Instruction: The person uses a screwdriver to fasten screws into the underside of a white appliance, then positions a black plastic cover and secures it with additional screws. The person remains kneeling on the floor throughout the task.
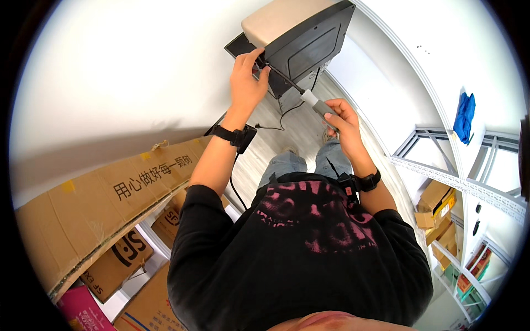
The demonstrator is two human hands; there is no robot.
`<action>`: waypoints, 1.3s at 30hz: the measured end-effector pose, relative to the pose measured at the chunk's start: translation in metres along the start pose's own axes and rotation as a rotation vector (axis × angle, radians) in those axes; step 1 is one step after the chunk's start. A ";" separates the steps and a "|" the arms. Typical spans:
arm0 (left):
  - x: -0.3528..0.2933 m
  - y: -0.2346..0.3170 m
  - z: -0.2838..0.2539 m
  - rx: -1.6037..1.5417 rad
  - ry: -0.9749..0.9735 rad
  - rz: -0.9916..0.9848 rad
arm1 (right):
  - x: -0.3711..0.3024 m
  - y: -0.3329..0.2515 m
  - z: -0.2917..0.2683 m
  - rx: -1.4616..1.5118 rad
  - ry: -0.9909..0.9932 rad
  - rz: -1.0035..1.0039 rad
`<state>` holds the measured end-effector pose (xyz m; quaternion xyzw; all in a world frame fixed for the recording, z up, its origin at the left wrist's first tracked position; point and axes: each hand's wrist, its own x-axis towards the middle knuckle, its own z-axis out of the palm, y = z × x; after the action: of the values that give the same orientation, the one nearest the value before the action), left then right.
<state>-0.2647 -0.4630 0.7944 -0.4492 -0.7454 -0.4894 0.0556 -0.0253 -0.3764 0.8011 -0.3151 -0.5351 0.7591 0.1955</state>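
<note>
I am looking down along my own body, and the dark flat panel (pixel 309 44) in front of me is the thing I work on. It is a black, flat device with its back side toward me, tilted, and it leans on a beige padded stool (pixel 276 19) that stands behind it by the white wall.

My left hand (pixel 247 80) is at the lower left edge of the panel. The fingers are curled close around this edge and they hold the panel steady; the thumb lies on the back surface.

My right hand (pixel 339 118) is below the panel and a little to its right. Its fingers are closed tight around the grey handle of a screwdriver (pixel 301 92). The thin dark shaft goes up and left from my hand, and its tip touches the back of the panel near the lower left corner, just beside my left thumb.

A black cable (pixel 287 110) hangs from the panel's lower edge down to the pale floor. On both wrists I wear a black band with a small device. Far left of the panel, large cardboard boxes (pixel 105 204) lean against the wall. Far right of it stands a white metal shelf (pixel 458 182) with a blue cloth (pixel 464 116) hanging above it.
</note>
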 end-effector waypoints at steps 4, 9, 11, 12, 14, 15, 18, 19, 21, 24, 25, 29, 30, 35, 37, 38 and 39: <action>-0.001 -0.008 0.005 -0.018 0.033 0.022 | 0.000 -0.006 0.006 -0.082 -0.008 -0.014; 0.002 -0.004 0.005 -0.035 0.052 0.004 | -0.004 0.004 0.010 -0.292 0.068 -0.289; 0.003 -0.003 0.005 -0.039 0.080 0.008 | -0.005 0.003 0.011 -0.264 0.083 -0.311; 0.003 -0.003 0.005 -0.040 0.082 0.002 | -0.007 -0.001 0.015 -0.215 0.118 -0.267; 0.005 -0.002 0.005 -0.042 0.087 -0.009 | -0.012 -0.012 0.023 -0.119 0.187 -0.181; 0.006 -0.002 0.005 -0.036 0.085 -0.007 | -0.012 -0.011 0.022 -0.151 0.215 -0.200; 0.006 -0.003 0.005 -0.014 0.081 -0.004 | -0.007 -0.010 0.020 -0.234 0.266 -0.188; 0.006 -0.004 0.005 -0.006 0.081 -0.005 | -0.007 -0.014 0.023 -0.253 0.262 -0.139; 0.006 -0.005 0.007 -0.005 0.088 -0.003 | -0.004 -0.011 0.020 -0.275 0.241 -0.123; 0.007 -0.005 0.007 -0.009 0.101 -0.001 | 0.003 0.005 0.015 -0.388 0.231 -0.323; 0.008 -0.004 0.007 -0.012 0.098 -0.002 | 0.000 0.005 0.017 -0.496 0.266 -0.460; 0.007 -0.002 0.005 -0.003 0.085 0.007 | -0.011 -0.001 0.021 -0.389 0.294 -0.413; 0.007 -0.002 0.004 0.011 0.088 0.010 | -0.013 -0.006 0.022 -0.358 0.284 -0.322; 0.006 -0.001 0.006 0.084 0.087 0.032 | -0.012 -0.017 0.015 -0.308 0.190 -0.064; 0.006 0.002 0.006 0.086 0.070 0.017 | -0.012 -0.009 0.013 -0.362 0.197 -0.150; 0.006 0.003 0.005 0.091 0.063 0.008 | -0.012 -0.005 0.014 -0.398 0.208 -0.222; 0.006 0.001 0.006 0.080 0.073 0.019 | -0.012 -0.002 0.017 -0.420 0.260 -0.319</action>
<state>-0.2653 -0.4550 0.7950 -0.4356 -0.7576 -0.4746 0.1053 -0.0280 -0.3950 0.8102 -0.3552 -0.6937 0.5446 0.3099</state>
